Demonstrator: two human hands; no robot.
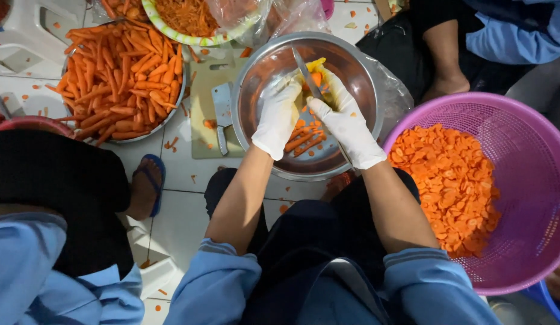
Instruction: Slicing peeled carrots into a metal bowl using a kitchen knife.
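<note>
Centrally, a carrot [316,79] sits between both gloved hands, over the steel bowl [262,66]. Left hand [278,114], white glove, fingers curled shut around the carrot's near end. Right hand [346,123], white glove, fingers closed on a knife [306,73]; the blade runs up-left past the carrot, edge against it. Handle hidden inside the glove.

Cut carrot strips [303,139] lie on the bowl's floor, just below the hands. Bowl rests on the tiled floor between the person's knees.

Right of the bowl, touching its plastic liner: a purple basket [532,138] holding sliced carrot rounds [454,180].

Left of the bowl: a pale cutting board [203,108] with a cleaver [222,111] lying flat on it. Beyond that, a metal basin [171,114] heaped with peeled whole carrots [117,78].

Top edge: a green-rimmed dish [171,31] of shredded carrot [189,15], partly under clear plastic.

Lower left, another person's foot in a blue sandal [152,180]. Upper right, a second co-worker's forearm [445,57], blue sleeve.
</note>
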